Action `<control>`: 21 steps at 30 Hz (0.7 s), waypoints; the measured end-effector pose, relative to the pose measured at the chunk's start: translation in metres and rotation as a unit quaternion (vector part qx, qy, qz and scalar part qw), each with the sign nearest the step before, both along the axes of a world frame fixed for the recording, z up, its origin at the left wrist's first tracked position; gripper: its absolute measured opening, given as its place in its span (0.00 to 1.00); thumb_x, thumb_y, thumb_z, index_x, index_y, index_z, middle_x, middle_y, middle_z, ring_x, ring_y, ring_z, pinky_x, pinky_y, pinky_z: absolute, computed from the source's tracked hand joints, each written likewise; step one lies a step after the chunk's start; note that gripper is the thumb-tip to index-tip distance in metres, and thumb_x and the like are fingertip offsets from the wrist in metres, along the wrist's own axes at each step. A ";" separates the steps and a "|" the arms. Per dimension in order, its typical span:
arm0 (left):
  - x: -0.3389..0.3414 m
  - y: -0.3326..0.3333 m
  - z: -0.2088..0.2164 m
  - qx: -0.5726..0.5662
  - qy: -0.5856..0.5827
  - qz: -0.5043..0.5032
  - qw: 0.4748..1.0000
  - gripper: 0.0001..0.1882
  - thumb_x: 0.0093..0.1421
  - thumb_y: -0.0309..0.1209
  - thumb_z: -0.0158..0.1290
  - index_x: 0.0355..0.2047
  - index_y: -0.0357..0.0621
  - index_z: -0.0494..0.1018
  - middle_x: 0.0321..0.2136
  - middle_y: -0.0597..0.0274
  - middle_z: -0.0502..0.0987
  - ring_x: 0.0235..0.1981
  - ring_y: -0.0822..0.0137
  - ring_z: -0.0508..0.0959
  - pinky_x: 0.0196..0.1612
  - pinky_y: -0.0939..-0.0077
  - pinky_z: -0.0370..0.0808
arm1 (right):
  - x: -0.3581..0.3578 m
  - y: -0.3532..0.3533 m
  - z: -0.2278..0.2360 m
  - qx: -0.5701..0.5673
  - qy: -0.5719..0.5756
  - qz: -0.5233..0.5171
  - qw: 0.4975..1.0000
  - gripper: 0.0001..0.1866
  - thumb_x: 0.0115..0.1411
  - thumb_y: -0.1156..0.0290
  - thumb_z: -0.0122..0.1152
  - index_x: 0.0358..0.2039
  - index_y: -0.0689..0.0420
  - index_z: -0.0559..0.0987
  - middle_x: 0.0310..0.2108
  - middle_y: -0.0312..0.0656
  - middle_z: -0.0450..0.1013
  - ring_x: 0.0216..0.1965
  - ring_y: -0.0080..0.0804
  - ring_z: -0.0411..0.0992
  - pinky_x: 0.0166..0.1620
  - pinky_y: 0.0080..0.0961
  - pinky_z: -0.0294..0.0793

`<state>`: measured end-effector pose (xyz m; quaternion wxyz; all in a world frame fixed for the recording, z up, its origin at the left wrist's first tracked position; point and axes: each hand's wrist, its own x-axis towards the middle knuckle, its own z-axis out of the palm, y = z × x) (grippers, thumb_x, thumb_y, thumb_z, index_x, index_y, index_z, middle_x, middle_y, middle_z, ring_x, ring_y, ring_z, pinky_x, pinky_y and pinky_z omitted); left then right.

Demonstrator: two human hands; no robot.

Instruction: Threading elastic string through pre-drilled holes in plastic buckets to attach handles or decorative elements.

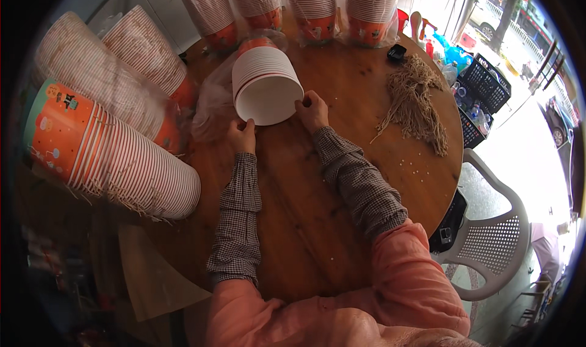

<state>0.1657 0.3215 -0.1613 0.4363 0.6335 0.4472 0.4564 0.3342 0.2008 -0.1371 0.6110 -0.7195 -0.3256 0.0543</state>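
Observation:
A short stack of white-lined paper buckets lies tilted on the round wooden table, its open mouth facing me. At the lower left of the front rim, my left hand is closed in a pinch. Against the right side of that rim, the thumb and fingers of my right hand are also pressed together. Crumpled clear plastic wrap lies to the left of the stack. A long stack of orange-and-white paper buckets leans at the left, with beige strings along its lower side.
Several plastic-wrapped bucket stacks stand along the far edge of the table. More wrapped stacks lean at the left. A bundle of beige strings lies at the right beside a small black object. A grey plastic chair stands at the right.

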 end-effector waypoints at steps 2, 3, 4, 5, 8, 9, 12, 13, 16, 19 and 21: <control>0.003 -0.011 0.001 0.008 0.006 -0.010 1.000 0.15 0.55 0.32 0.58 0.36 0.32 0.70 0.31 0.55 0.77 0.30 0.63 0.77 0.36 0.68 0.74 | 0.001 -0.006 0.001 0.025 0.009 0.006 1.000 0.12 0.51 0.70 0.62 0.35 0.60 0.75 0.26 0.46 0.75 0.30 0.39 0.75 0.37 0.32 0.74; -0.001 -0.011 -0.003 0.019 0.014 -0.014 1.000 0.16 0.55 0.32 0.58 0.38 0.32 0.70 0.32 0.54 0.77 0.31 0.63 0.77 0.36 0.68 0.74 | -0.003 -0.009 0.003 0.052 0.020 0.018 0.998 0.13 0.52 0.71 0.61 0.39 0.59 0.75 0.28 0.47 0.76 0.31 0.39 0.75 0.38 0.32 0.75; -0.006 -0.012 -0.008 0.018 0.014 -0.013 1.000 0.16 0.55 0.32 0.58 0.38 0.32 0.70 0.32 0.54 0.77 0.31 0.63 0.77 0.36 0.68 0.74 | -0.009 -0.011 0.004 0.052 0.021 0.019 0.998 0.13 0.52 0.71 0.61 0.39 0.59 0.75 0.28 0.47 0.76 0.31 0.39 0.75 0.38 0.32 0.75; -0.010 -0.013 -0.012 0.036 -0.021 -0.006 0.999 0.17 0.55 0.32 0.57 0.40 0.32 0.69 0.33 0.54 0.76 0.32 0.64 0.77 0.36 0.69 0.74 | -0.017 -0.012 0.006 0.074 0.027 0.038 0.996 0.16 0.53 0.70 0.61 0.43 0.58 0.75 0.29 0.48 0.76 0.32 0.37 0.76 0.39 0.31 0.75; -0.007 -0.045 0.000 0.033 -0.057 0.004 0.998 0.19 0.57 0.32 0.56 0.44 0.34 0.66 0.34 0.56 0.75 0.32 0.67 0.76 0.33 0.73 0.75 | -0.020 -0.041 -0.003 0.095 0.044 0.078 0.991 0.19 0.55 0.68 0.63 0.47 0.57 0.75 0.32 0.49 0.77 0.34 0.34 0.77 0.40 0.30 0.75; -0.023 -0.042 0.001 0.086 -0.059 0.048 0.993 0.18 0.58 0.31 0.55 0.45 0.35 0.66 0.33 0.58 0.74 0.29 0.68 0.75 0.30 0.74 0.75 | -0.035 -0.046 0.004 0.106 0.058 0.138 0.983 0.19 0.56 0.67 0.63 0.48 0.57 0.76 0.33 0.50 0.77 0.35 0.32 0.77 0.40 0.29 0.75; -0.033 -0.072 0.026 0.052 -0.046 0.038 0.997 0.18 0.59 0.30 0.54 0.47 0.34 0.66 0.35 0.57 0.74 0.30 0.69 0.75 0.30 0.74 0.76 | -0.005 -0.098 0.012 -0.007 0.043 0.128 0.991 0.12 0.57 0.66 0.64 0.39 0.59 0.80 0.34 0.49 0.77 0.35 0.31 0.77 0.39 0.28 0.75; -0.046 -0.065 0.020 0.096 -0.042 0.047 0.993 0.20 0.59 0.29 0.55 0.49 0.35 0.65 0.37 0.56 0.75 0.30 0.69 0.76 0.32 0.74 0.76 | 0.006 -0.109 0.019 -0.027 -0.004 0.121 0.992 0.11 0.57 0.67 0.64 0.37 0.60 0.81 0.34 0.49 0.77 0.35 0.33 0.77 0.39 0.29 0.75; -0.065 -0.052 -0.001 0.158 -0.084 0.014 0.984 0.22 0.59 0.30 0.55 0.51 0.36 0.64 0.40 0.56 0.74 0.33 0.69 0.76 0.36 0.73 0.76 | 0.055 -0.167 0.023 -0.068 -0.169 0.079 0.980 0.08 0.55 0.71 0.64 0.35 0.59 0.81 0.31 0.44 0.75 0.32 0.35 0.76 0.36 0.29 0.75; -0.073 -0.064 -0.001 0.049 -0.046 -0.063 0.996 0.23 0.59 0.30 0.55 0.53 0.38 0.64 0.43 0.56 0.73 0.38 0.69 0.75 0.41 0.74 0.74 | 0.084 -0.214 0.012 -0.187 -0.214 0.079 0.955 0.08 0.55 0.71 0.63 0.35 0.57 0.82 0.33 0.42 0.73 0.33 0.35 0.75 0.37 0.29 0.75; -0.084 -0.069 0.004 0.020 -0.012 -0.068 0.997 0.24 0.59 0.31 0.56 0.53 0.38 0.63 0.42 0.57 0.73 0.39 0.69 0.74 0.42 0.74 0.74 | 0.085 -0.220 0.009 -0.233 -0.232 0.083 0.941 0.08 0.54 0.70 0.63 0.35 0.56 0.82 0.34 0.41 0.72 0.35 0.37 0.75 0.39 0.31 0.74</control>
